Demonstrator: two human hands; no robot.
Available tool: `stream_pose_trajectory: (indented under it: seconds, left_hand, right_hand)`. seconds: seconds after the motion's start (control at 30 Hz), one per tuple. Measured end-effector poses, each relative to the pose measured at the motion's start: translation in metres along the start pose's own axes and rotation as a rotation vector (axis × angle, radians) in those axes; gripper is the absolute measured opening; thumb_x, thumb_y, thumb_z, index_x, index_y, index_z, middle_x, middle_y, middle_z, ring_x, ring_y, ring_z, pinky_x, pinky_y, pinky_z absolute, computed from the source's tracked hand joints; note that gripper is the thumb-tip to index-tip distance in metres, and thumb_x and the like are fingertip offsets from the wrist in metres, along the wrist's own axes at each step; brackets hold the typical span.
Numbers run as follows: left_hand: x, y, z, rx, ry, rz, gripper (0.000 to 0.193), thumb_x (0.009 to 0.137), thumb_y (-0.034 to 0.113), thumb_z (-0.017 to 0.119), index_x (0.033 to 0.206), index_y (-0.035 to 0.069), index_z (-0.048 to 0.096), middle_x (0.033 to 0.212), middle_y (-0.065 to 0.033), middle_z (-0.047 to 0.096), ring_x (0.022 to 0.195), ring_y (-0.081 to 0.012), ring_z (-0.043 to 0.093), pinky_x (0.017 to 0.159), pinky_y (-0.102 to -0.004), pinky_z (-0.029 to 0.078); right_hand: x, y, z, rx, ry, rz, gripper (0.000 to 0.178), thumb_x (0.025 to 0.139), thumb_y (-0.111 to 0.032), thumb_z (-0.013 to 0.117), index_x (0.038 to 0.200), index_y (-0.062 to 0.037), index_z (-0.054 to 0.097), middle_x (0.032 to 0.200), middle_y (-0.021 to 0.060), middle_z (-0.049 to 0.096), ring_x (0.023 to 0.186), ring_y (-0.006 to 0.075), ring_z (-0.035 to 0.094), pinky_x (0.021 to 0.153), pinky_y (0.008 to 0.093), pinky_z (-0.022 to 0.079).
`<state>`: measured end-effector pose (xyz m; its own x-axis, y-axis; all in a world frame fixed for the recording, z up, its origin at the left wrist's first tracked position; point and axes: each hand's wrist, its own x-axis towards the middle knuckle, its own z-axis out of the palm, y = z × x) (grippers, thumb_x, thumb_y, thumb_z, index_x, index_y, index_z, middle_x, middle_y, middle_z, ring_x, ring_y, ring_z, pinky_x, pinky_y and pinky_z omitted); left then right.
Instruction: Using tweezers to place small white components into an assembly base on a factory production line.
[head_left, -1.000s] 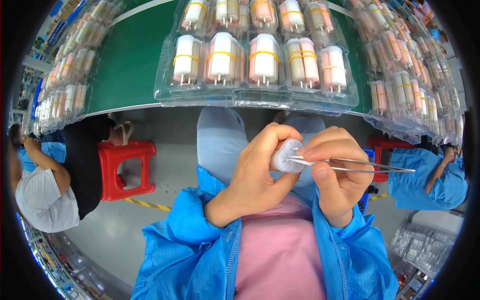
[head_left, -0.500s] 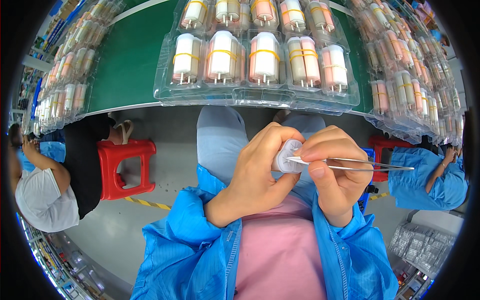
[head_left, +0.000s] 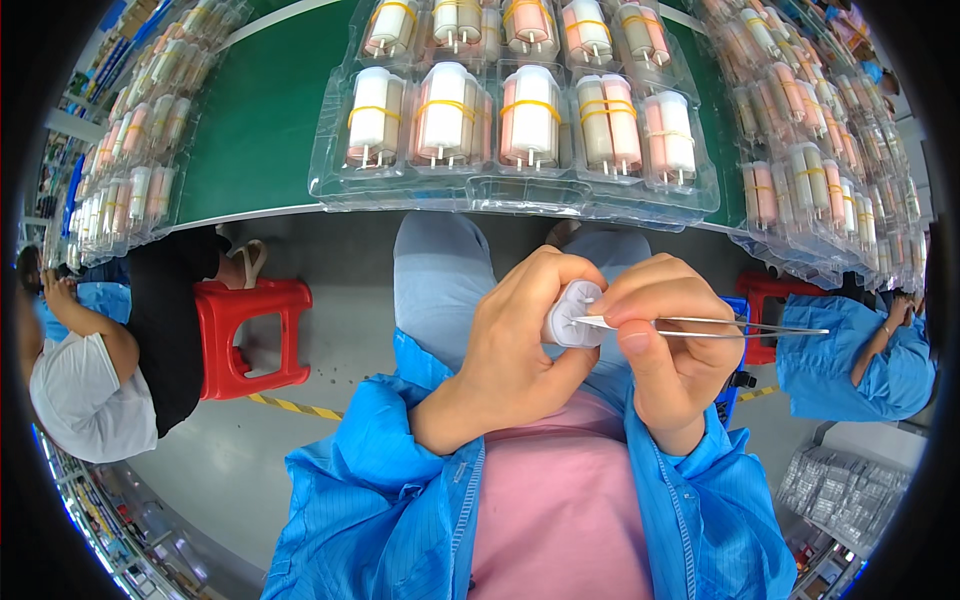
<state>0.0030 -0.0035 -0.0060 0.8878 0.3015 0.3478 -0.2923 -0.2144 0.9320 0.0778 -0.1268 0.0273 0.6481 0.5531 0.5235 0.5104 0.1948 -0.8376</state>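
My left hand [head_left: 515, 345] is closed around a small white cylinder [head_left: 572, 315], its end face turned toward me, held over my lap. My right hand [head_left: 668, 345] pinches a pair of metal tweezers [head_left: 700, 326] whose tips touch the cylinder's end; the tweezers' long end points right. Both forearms wear blue sleeves over a pink top. Ahead, a clear plastic tray [head_left: 500, 192] at the edge of the green table [head_left: 255, 120] holds white and pink cylinders bound in pairs with yellow bands.
More clear trays of banded cylinders line the table at left [head_left: 125, 180] and right [head_left: 820, 150]. A red stool [head_left: 250, 335] stands on the grey floor at left beside a seated person [head_left: 90, 370]. Another person in a blue coat [head_left: 860, 350] sits at right.
My hands have stayed in place; the tweezer tips shifted slightly against the cylinder's end.
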Motion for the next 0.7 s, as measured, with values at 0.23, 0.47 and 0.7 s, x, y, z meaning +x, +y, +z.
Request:
stream_pose_trajectory:
  seconds: [0.23, 0.47, 0.7]
  left_hand:
    - [0.0024, 0.0023, -0.0016, 0.035, -0.009, 0.016, 0.037, 0.062, -0.004, 0.065, 0.096, 0.004, 0.053, 0.082, -0.0122, 0.052, 0.071, -0.0304, 0.056, 0.059, -0.036, 0.044]
    - [0.0028, 0.0018, -0.0014, 0.067, -0.009, 0.033, 0.037, 0.062, -0.004, 0.064, 0.096, 0.003, 0.053, 0.081, -0.0126, 0.052, 0.072, -0.0314, 0.056, 0.059, -0.0366, 0.044]
    - [0.0022, 0.0011, -0.0008, 0.078, -0.002, 0.017, 0.036, 0.062, -0.003, 0.065, 0.096, 0.003, 0.053, 0.081, -0.0126, 0.053, 0.072, -0.0318, 0.056, 0.059, -0.0367, 0.044]
  right_hand:
    - [0.0003, 0.0006, -0.0005, 0.008, 0.005, -0.01, 0.014, 0.074, -0.001, 0.07, 0.086, 0.0015, 0.066, 0.08, 0.0123, 0.066, 0.072, 0.0219, 0.062, 0.063, 0.0292, 0.048]
    - [0.0018, -0.0004, -0.0016, -0.016, -0.014, -0.006, 0.014, 0.072, -0.001, 0.071, 0.086, 0.0011, 0.067, 0.08, 0.0118, 0.066, 0.071, 0.0221, 0.062, 0.062, 0.0293, 0.048]
    - [0.0015, -0.0004, 0.0001, -0.005, -0.004, 0.023, 0.012, 0.074, -0.001, 0.07, 0.085, 0.0006, 0.066, 0.079, 0.0122, 0.066, 0.07, 0.0211, 0.062, 0.062, 0.0286, 0.048]
